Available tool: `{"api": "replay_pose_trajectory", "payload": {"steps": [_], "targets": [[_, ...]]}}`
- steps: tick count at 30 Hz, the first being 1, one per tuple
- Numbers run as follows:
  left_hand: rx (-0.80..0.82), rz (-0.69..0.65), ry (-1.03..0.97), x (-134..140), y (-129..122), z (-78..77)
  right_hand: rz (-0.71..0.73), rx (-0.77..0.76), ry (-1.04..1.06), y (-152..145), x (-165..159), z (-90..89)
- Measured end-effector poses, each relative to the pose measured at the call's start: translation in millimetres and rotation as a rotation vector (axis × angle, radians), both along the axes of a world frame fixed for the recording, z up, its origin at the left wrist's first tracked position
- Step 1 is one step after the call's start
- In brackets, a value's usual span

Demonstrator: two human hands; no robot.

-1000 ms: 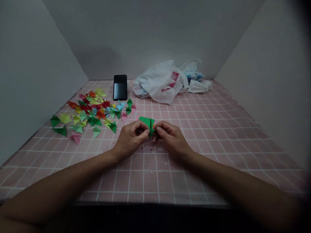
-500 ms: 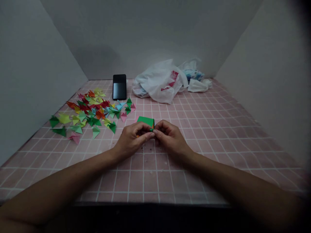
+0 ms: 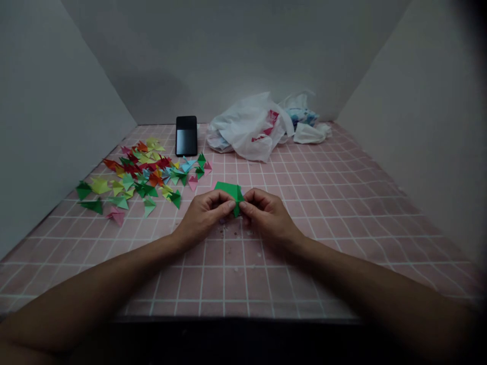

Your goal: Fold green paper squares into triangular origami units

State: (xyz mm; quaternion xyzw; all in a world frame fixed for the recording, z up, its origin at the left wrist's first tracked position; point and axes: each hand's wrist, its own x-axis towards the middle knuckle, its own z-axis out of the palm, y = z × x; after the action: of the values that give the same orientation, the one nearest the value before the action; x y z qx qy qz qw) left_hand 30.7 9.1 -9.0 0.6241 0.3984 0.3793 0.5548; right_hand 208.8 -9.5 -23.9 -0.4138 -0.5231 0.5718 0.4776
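Between my two hands is a small folded piece of green paper [image 3: 237, 207], pinched from both sides. My left hand [image 3: 207, 212] grips its left edge between thumb and fingers. On the other side, my right hand [image 3: 264, 210] pinches the right edge. Right behind the fingers lies a stack of square paper [image 3: 225, 187] with a green sheet on top; a bit of pink shows at its left edge. Folded paper cranes [image 3: 150, 172] in red, yellow, green, blue, orange and pink are spread to the left of my hands.
A black phone [image 3: 186, 136] leans near the back wall. White plastic bags [image 3: 251, 126] and a crumpled white and blue packet [image 3: 304, 119] sit to its right. Small scraps dot the pink checked tablecloth [image 3: 243, 284] near my wrists. White walls enclose the back and sides.
The green folded paper has turned and opened out between my fingertips, so more of it shows. My left thumb has shifted slightly left, away from my right thumb.
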Motion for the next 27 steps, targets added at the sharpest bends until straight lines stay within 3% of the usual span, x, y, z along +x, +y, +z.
{"api": "replay_pose_trajectory", "payload": {"steps": [8, 13, 20, 27], "targets": [[-0.307, -0.041, -0.247, 0.6, 6.1, -7.2, 0.126, -0.027, 0.207, 0.8, -0.9, 0.6], [-0.35, -0.06, -0.306, 1.2, 6.3, -6.5, 0.163, -0.065, 0.268, 2.1, -0.1, 0.3], [-0.21, -0.059, -0.185, 2.2, 4.0, -6.2, 0.091, -0.04, 0.165, 0.7, 1.1, 1.0], [0.081, 0.033, -0.023, 2.1, 0.5, -6.8, 0.0, 0.008, -0.004, -1.8, -2.1, 3.3]]}}
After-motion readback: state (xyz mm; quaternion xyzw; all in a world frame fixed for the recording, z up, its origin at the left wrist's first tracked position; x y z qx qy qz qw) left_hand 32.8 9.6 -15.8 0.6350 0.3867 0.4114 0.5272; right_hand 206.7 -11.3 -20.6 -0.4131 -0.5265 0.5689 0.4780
